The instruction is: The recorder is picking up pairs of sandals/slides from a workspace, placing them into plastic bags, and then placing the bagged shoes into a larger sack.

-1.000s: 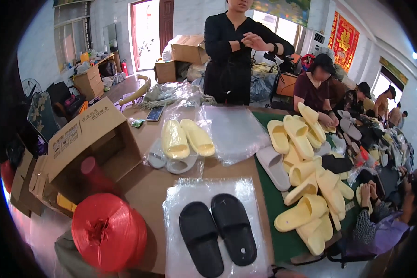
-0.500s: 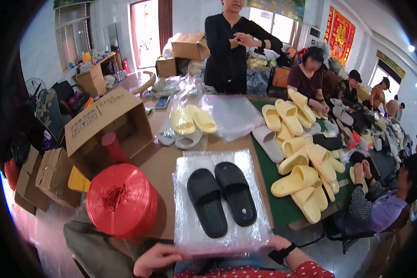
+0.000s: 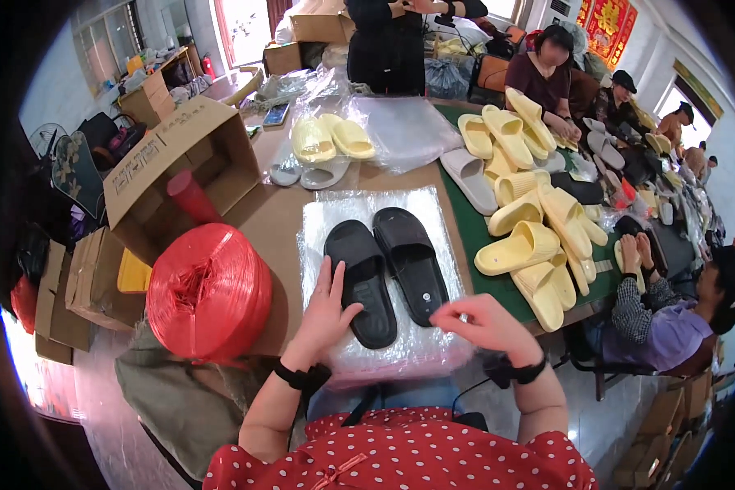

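Note:
A pair of black slippers lies on a stack of clear plastic bags (image 3: 412, 359) in front of me, toes pointing away. My left hand (image 3: 322, 314) is open along the left slipper (image 3: 371, 298), with its fingers stretched beside the strap and its thumb over the footbed. At the heel of the right slipper (image 3: 408, 261), my right hand (image 3: 486, 322) has loosely bent fingers, apart from one another. Its fingertips are close to the heel edge; whether they touch is unclear. A small pale round spot marks that heel.
To the left stand a big roll of red plastic twine (image 3: 208, 290) and an open cardboard box (image 3: 184, 175). Yellow slippers (image 3: 518, 245) pile up on the green surface at right. Beyond the stack lie bagged yellow slippers (image 3: 314, 140) and flat clear bags (image 3: 404, 131). Several people sit at right.
Both my hands have come up from the near edge of the bag stack to the black slippers. The view has tilted downward, so everything sits higher in the picture.

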A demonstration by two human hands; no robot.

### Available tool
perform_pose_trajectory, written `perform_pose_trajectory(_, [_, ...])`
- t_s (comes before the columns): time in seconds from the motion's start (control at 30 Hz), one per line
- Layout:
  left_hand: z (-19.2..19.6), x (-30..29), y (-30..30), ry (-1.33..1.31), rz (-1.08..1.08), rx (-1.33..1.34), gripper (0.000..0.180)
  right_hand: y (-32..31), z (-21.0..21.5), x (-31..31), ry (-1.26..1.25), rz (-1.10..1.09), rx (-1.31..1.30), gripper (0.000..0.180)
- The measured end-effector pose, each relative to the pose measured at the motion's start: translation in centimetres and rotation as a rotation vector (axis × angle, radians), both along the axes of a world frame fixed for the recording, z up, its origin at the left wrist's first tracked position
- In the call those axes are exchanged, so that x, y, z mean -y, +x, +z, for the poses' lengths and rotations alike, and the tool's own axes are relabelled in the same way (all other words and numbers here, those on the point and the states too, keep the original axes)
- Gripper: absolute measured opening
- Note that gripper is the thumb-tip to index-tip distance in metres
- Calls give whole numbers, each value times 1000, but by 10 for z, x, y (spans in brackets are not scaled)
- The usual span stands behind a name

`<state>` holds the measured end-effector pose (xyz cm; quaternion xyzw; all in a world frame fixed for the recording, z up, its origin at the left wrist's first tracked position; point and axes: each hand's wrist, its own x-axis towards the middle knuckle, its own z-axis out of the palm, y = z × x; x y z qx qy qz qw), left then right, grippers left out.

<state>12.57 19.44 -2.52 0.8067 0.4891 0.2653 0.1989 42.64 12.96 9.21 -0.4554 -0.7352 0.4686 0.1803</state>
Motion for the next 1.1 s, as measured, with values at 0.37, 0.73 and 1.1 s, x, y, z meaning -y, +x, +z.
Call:
perform_pose_trajectory(0.37, [-21, 7, 6, 28, 25, 58, 83, -92, -129, -107, 651, -474, 571, 52])
perform_pose_trajectory(0.73, [-33, 8, -2, -2, 89, 116, 91, -90, -136, -116, 621, -406, 457, 37])
perform_pose_trajectory(1.1, [-35, 3, 2, 23, 75, 80, 87, -82, -135, -119, 612, -435, 405, 35])
